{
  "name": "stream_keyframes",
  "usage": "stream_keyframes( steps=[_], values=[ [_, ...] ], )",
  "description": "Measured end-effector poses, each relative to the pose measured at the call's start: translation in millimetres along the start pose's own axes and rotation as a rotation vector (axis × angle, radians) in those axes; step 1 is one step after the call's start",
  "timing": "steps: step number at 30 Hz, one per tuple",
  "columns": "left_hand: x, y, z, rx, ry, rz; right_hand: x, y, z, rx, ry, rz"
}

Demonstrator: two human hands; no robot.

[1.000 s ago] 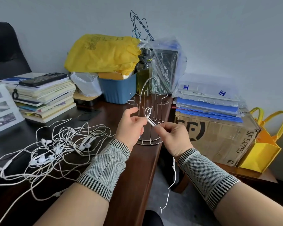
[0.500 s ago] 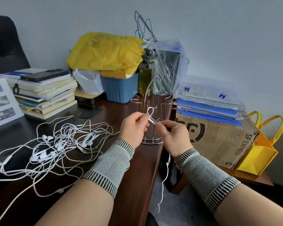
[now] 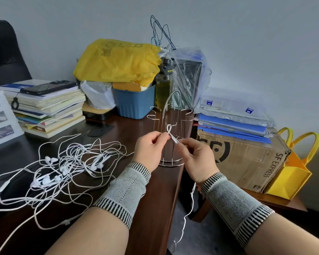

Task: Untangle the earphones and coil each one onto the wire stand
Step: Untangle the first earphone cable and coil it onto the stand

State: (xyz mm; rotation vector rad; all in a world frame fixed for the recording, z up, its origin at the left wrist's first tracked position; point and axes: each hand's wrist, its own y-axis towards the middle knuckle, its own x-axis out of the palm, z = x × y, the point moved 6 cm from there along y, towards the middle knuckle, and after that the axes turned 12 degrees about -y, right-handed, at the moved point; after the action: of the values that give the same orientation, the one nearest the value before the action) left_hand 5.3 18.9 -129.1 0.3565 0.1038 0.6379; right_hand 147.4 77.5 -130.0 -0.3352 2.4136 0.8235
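Against the cluttered dark desk (image 3: 151, 199), your left hand (image 3: 149, 150) and right hand (image 3: 197, 159) each pinch one earphone cord (image 3: 169, 128) looped before the wire stand (image 3: 171, 137), apparently to hold its coil, while the remaining tangle (image 3: 66, 162) lies well left.
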Motion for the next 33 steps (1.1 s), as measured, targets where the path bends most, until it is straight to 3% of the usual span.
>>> stream_keyframes(
  steps=[5,12,21,26,33],
  values=[
    [1,0,-5,0.006,-0.001,0.023,-2,-2,-4,-0.067,-0.075,0.070],
    [4,-1,-3,-0.016,-0.084,-0.005,1,3,-3,-0.022,-0.043,0.055],
    [-1,2,1,-0.042,-0.174,0.108,10,9,-9,-0.021,-0.009,0.077],
    [0,2,-3,-0.110,-0.152,0.113,6,10,-5,0.013,0.011,0.048],
    [-11,16,8,-0.050,0.036,0.103,1,17,6,0.121,0.103,0.005]
  ],
)
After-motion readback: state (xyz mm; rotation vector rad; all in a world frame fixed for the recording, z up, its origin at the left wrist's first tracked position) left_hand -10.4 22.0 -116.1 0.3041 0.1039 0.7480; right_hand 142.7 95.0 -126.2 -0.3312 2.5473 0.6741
